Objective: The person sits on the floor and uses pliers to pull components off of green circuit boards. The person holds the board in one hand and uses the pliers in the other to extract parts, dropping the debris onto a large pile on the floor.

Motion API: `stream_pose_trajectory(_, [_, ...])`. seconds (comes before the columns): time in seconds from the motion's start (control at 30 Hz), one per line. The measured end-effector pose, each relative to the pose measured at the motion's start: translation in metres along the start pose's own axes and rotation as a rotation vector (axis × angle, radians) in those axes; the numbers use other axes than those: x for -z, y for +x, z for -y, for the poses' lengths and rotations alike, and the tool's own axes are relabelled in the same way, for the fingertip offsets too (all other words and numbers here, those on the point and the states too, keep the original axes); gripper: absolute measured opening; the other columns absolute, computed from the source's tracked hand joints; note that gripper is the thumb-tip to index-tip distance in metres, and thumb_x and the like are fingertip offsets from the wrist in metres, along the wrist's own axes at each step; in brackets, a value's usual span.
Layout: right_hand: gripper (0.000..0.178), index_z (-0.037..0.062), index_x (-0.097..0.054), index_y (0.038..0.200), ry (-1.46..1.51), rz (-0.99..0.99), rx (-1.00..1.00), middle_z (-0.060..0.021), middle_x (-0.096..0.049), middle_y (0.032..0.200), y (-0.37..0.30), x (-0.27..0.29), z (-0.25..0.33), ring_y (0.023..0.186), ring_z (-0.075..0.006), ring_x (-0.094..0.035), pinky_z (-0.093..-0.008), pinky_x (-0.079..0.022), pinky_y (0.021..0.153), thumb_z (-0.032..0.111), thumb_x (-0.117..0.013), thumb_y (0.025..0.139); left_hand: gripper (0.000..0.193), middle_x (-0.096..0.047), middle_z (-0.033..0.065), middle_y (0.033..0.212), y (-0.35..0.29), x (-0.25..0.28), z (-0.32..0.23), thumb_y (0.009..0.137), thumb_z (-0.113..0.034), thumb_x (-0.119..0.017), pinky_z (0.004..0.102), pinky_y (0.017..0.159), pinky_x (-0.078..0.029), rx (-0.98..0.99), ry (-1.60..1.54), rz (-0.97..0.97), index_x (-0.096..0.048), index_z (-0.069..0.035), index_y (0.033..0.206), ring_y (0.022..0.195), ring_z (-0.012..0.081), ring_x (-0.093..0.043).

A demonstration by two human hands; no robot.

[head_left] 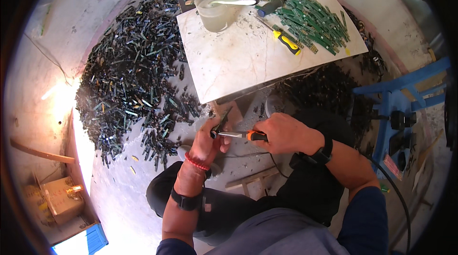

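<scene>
My left hand (205, 141) is closed around a small dark strip (223, 119), which sticks up past the fingers. In my right hand (287, 133), wrapped in a fist, is a hand tool (249, 135) with an orange-and-black handle and a bright metal blade. The blade points left and its tip meets the strip at my left fingers; whether it is wedged in or just touching, I cannot tell. Both hands are over my lap, just short of the marble-patterned tabletop (229, 66).
On the tabletop stand a cloudy plastic tub (213, 14) with a white-handled brush (238, 2), a yellow-and-black screwdriver (287, 43) and a pile of green circuit strips (315, 21). A large heap of dark strips (138, 69) covers the floor at left. A blue chair (405, 86) stands right.
</scene>
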State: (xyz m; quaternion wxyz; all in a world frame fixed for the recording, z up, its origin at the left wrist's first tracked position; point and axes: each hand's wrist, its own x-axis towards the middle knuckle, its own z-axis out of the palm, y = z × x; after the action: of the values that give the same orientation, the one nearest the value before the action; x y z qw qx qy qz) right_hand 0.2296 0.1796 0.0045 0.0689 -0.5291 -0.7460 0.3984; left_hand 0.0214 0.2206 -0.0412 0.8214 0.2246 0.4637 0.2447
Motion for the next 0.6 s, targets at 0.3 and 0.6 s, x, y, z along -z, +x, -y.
stream_pose_trajectory(0.3, [0.027,-0.0007,-0.063,0.084,0.181,0.006,-0.042,-0.0205,-0.059,0.068,-0.001,-0.004,0.003,0.068,-0.0380,-0.059,-0.0412,-0.047,0.062,0.025,-0.061,0.077,0.041,-0.044,0.0050,0.050,0.007,0.006,0.003,0.090,-0.038,-0.037,0.0268,0.040,-0.029,0.033,-0.085,0.024,-0.054,-0.003,0.076,0.040,0.0166,-0.037])
stream_pose_trajectory(0.6, [0.014,0.0026,-0.060,0.078,-0.280,-0.182,0.012,-0.0160,-0.060,0.064,-0.006,-0.014,-0.005,0.063,-0.0326,-0.061,-0.0406,-0.049,0.059,0.015,-0.061,0.072,0.053,-0.054,0.0073,0.055,0.022,0.024,0.021,0.089,-0.049,-0.041,0.0248,0.038,-0.037,-0.238,0.619,-0.198,-0.059,0.001,0.083,0.038,0.0142,-0.047])
